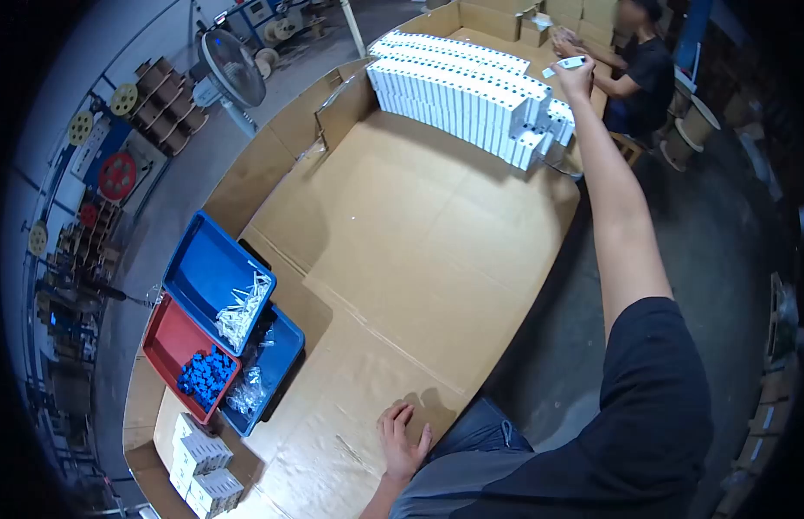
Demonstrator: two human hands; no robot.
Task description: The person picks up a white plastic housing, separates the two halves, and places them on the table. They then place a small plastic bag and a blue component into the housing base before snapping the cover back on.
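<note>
My right hand (576, 80) is stretched far forward at the table's back right, its fingers closed on a small white rectangular piece (564, 66) with a darker patch on it. Just below and left of that hand stand long, tightly packed rows of white boxes (454, 86) with dark dots on their tops. My left hand (403, 441) lies near the table's front edge, fingers apart, holding nothing. Cardboard covers the table (419, 251) under both.
On the left are a blue tray (198, 251) of white plastic pieces, a red tray (164, 333) of small blue parts and another blue tray (289, 337) with clear pieces. White boxes (203, 467) stand at the front left. Another person (648, 78) sits at the far right.
</note>
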